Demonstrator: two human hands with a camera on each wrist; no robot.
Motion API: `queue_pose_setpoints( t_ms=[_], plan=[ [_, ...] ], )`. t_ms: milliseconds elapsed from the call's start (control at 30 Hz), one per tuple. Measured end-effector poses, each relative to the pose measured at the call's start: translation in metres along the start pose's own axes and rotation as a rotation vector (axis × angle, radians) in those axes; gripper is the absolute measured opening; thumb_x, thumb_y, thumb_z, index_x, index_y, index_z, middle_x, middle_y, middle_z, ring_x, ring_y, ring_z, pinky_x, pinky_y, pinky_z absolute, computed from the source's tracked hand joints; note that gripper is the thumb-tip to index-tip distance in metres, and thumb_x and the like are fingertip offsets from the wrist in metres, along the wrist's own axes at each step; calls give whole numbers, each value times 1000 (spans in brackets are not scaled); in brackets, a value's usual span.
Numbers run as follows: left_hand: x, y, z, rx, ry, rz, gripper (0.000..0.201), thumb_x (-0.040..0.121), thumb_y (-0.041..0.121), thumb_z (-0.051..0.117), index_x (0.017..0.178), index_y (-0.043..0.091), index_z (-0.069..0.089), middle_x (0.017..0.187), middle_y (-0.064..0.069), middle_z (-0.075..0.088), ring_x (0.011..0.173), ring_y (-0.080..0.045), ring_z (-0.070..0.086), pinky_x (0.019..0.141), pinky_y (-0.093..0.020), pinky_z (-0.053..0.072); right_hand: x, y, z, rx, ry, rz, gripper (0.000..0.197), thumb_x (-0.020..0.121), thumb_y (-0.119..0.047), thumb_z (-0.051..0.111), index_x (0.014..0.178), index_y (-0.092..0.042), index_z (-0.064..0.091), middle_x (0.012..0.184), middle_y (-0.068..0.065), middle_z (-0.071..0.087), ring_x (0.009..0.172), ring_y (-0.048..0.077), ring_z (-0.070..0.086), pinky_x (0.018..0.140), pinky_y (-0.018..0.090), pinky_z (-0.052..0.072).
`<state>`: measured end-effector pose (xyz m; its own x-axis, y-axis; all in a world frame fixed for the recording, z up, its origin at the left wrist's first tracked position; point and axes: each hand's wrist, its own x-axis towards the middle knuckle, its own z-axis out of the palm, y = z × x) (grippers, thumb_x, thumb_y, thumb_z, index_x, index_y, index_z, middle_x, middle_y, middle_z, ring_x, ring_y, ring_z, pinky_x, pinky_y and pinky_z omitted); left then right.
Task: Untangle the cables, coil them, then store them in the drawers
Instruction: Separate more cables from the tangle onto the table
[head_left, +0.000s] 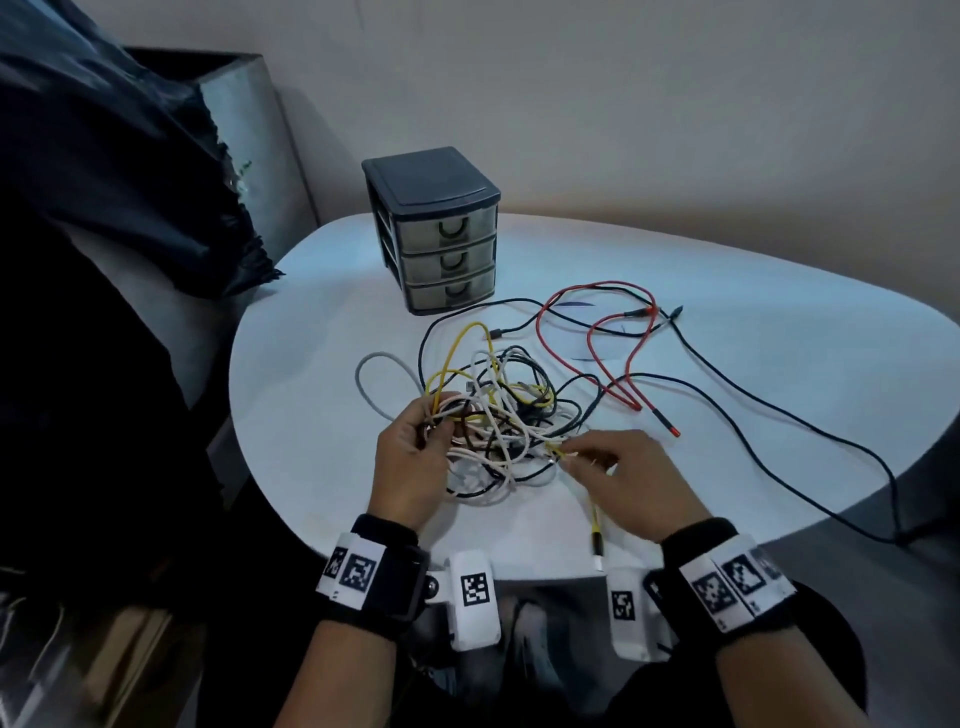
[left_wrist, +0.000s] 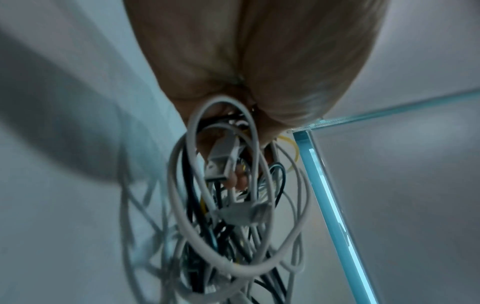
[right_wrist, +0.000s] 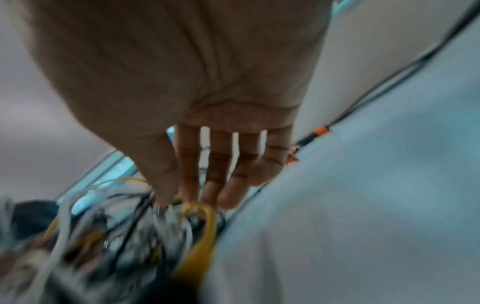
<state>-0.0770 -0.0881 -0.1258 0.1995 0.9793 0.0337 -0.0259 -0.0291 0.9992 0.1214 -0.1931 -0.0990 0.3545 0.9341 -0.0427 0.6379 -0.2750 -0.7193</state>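
The cable tangle (head_left: 498, 415) lies mid-table (head_left: 727, 312) before 3 closed drawers (head_left: 451, 260). It is gripped by the left hand (head_left: 410, 457) as anchor; a yellow cable (head_left: 563, 452) is pinched by the right hand (head_left: 623, 478), apparently for extraction.

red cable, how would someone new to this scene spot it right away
Start at the dark drawer unit on the white table. Just to its right, the red cable snakes in loose loops, mostly clear of the tangle. It is the only red one.

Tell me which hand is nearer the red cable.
Right. The right hand works the tangle's near-right edge, closest to the red cable; the left hand grips the tangle's far side from it.
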Motion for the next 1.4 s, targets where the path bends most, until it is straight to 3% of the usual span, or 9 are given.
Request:
queue_pose_setpoints(
  t_ms=[200, 367, 467, 567, 733, 867, 1033, 1167, 1400],
  plan=[
    [-1, 13, 17, 132, -55, 169, 38, 95, -12, 45, 97, 17, 70, 99, 1, 74, 94, -13, 69, 86, -32, 55, 17, -79, -51, 35, 490, -261, 24, 92, -35, 64, 75, -20, 71, 73, -9, 69, 69, 12, 62, 73, 34, 51],
    [-6, 32, 29, 218, -87, 348, 43, 84, -16, 44, 95, 20, 65, 90, 17, 68, 86, 9, 62, 82, -10, 45, 48, -130, -46, -389, 153, -565, 26, 92, -29, 59, 115, -30, 71, 115, -6, 68, 104, 19, 60, 88, 37, 49],
    [-8, 37, 29, 248, -103, 410, 40, 77, -7, 40, 93, 21, 64, 88, 14, 66, 84, 10, 60, 79, -6, 42, 59, -136, -39, -751, -33, -531, 23, 91, -33, 58, 109, -31, 72, 109, -2, 66, 108, 22, 57, 83, 37, 49],
    [-8, 32, 24, 239, -102, 385, 44, 78, -4, 40, 98, 23, 67, 99, 7, 69, 95, 4, 62, 87, -12, 46, 63, -132, -46, -727, 13, -536, 22, 94, -39, 56, 101, -28, 74, 99, -4, 71, 99, 23, 61, 75, 32, 43],
    [1, 31, 18, 236, -108, 380, 45, 82, -19, 47, 103, 12, 72, 107, 26, 68, 109, 6, 60, 97, -18, 47, 75, -109, -74, -109, 366, -250, 17, 91, -34, 62, 95, -27, 77, 97, -9, 75, 94, 17, 67, 87, 33, 51],
    [0, 36, 25, 240, -123, 407, 51, 76, -18, 43, 96, 19, 72, 106, 10, 72, 105, 1, 64, 94, -17, 46, 61, -108, -50, -563, 147, -520, 41, 86, -12, 62, 124, -27, 64, 115, -2, 68, 108, 26, 58, 89, 41, 44],
    [-1, 37, 25, 272, -120, 398, 50, 76, -15, 39, 100, 14, 73, 103, 7, 73, 101, -3, 65, 92, -17, 48, 46, -128, -48, -964, 39, -816, 22, 73, -13, 71, 94, -22, 71, 87, 0, 65, 87, 25, 60, 75, 39, 43],
    [-1, 40, 23, 315, -114, 345, 43, 81, -13, 53, 98, 19, 76, 99, 12, 74, 97, 1, 66, 88, -14, 48, 31, -148, -57, -1224, -203, -634, 15, 91, -18, 52, 77, -23, 51, 75, 1, 50, 75, 26, 51, 73, 33, 31],
    [-5, 39, 23, 320, -116, 313, 37, 83, -10, 65, 92, 23, 78, 95, 16, 73, 89, 8, 65, 82, -12, 48, 34, -154, -73, -1243, -171, -509, 37, 90, -3, 47, 62, -15, 27, 62, -1, 31, 68, 25, 39, 69, 32, 29]
  ],
)
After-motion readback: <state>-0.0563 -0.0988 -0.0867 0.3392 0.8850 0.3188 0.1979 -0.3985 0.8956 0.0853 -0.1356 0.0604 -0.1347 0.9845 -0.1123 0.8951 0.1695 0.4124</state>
